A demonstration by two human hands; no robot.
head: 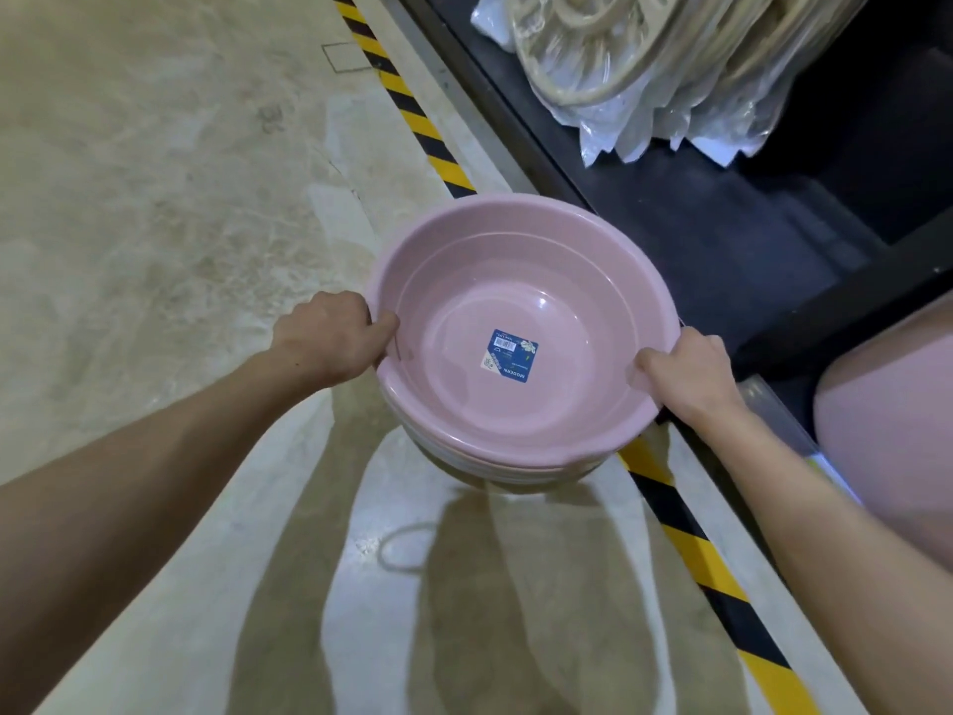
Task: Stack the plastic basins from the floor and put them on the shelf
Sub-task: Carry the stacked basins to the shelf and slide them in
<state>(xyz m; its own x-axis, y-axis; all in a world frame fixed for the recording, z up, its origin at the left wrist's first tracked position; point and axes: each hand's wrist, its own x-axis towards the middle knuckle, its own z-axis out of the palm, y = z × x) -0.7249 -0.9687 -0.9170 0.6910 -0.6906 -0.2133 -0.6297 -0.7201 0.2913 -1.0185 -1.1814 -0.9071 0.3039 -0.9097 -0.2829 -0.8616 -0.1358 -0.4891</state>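
Note:
A stack of pink plastic basins (521, 281) hangs in the air above the floor, nested one inside another, with a blue label in the bottom of the top one. My left hand (330, 343) grips the stack's left rim, thumb inside. My right hand (691, 374) grips the right rim the same way. The dark shelf (722, 240) lies just beyond and to the right of the stack. Paler basin rims show under the pink top one.
Yellow-and-black hazard tape (407, 105) runs along the floor beside the shelf's edge. Bagged beige plastic goods (644, 69) lean on the shelf at the back. Another pink basin (892, 436) sits at the right edge. Concrete floor (154, 198) spreads to the left.

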